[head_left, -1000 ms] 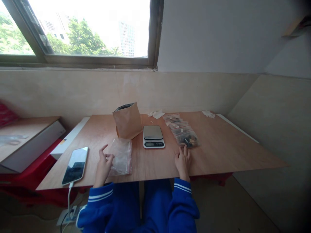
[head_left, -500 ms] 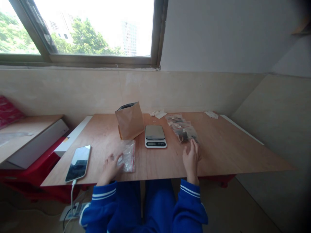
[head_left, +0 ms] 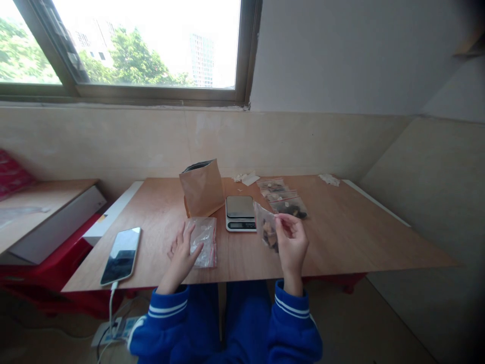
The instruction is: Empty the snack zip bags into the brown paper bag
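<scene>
My right hand (head_left: 293, 242) pinches the top edge of a small clear zip bag (head_left: 268, 230) with brown and dark dried pieces inside. That bag hangs tilted just right of the digital kitchen scale (head_left: 240, 208), covering part of its right front corner. My left hand (head_left: 182, 255) has its fingers spread over a stack of clear zip bags (head_left: 206, 242) with red seal strips; whether it presses on them I cannot tell. Behind the stack a brown paper pouch (head_left: 202, 189) stands upright with its top open. More filled zip bags (head_left: 290, 206) lie overlapping behind my right hand.
A phone (head_left: 121, 257) with a white charging cable lies at the table's left. Crumpled white scraps (head_left: 246, 178) are at the back by the wall, with another scrap (head_left: 329, 179) at the back right. A window is above, and a power strip (head_left: 115, 328) rests below.
My right hand has lifted a filled zip bag and brought it left toward the scale. My left hand has moved slightly right and up, and the clear bag stack has shifted a little right.
</scene>
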Motion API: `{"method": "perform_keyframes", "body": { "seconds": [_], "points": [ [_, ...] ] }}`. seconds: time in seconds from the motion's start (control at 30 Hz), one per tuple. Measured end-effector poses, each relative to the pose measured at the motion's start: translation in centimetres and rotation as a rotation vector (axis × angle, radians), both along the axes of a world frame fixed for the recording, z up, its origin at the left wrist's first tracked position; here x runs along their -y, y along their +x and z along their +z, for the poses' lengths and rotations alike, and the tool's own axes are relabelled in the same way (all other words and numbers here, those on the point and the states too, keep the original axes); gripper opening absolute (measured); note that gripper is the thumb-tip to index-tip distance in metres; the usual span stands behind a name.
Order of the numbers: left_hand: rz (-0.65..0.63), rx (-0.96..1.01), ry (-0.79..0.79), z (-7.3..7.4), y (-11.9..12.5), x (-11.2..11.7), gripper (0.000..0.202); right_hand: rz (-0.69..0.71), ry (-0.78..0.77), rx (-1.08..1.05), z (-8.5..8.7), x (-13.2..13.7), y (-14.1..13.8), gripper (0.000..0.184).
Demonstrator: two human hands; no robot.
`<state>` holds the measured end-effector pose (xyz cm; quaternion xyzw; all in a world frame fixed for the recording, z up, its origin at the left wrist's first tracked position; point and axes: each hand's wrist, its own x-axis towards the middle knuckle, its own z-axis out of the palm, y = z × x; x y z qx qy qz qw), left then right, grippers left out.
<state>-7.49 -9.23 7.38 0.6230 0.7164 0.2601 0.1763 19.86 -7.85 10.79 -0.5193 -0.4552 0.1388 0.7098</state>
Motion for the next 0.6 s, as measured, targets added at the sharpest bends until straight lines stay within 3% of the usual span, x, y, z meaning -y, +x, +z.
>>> {"method": "perform_keyframes", "body": {
  "seconds": [0.1, 0.17, 0.27, 0.37, 0.5, 0.53, 0.6],
  "points": [
    [-0.213, 0.27, 0.112, 1.3, 0.8, 0.3, 0.055, 0.154, 0.045, -0.027, 2.2, 1.2, -2.3, 0.018],
    [-0.354, 0.452, 0.098, 1.9, 1.8, 0.6, 0.055, 0.241, 0.052, -0.019, 3.0, 1.8, -3.8, 0.014],
    [-0.452, 0.613, 0.029, 2.3, 3.4, 1.0, 0.046, 0.325, 0.029, -0.024, 3.3, 2.2, -5.5, 0.013],
    [-0.442, 0.681, 0.026, 2.1, 4.4, 1.1, 0.035, 0.315, 0.014, 0.0, 3.0, 1.9, -6.2, 0.014],
    [-0.304, 0.778, 0.115, 2.4, 4.5, 0.9, 0.037, 0.126, 0.047, 0.18, 2.9, 1.4, -6.1, 0.022],
    [-0.256, 0.803, 0.149, 2.6, 4.4, 0.9, 0.037, 0.129, 0.037, 0.224, 2.9, 1.4, -6.1, 0.024],
    [-0.177, 0.85, 0.206, 3.1, 4.5, 0.9, 0.037, 0.281, -0.028, 0.286, 2.8, 1.4, -6.5, 0.02]
  ]
}}
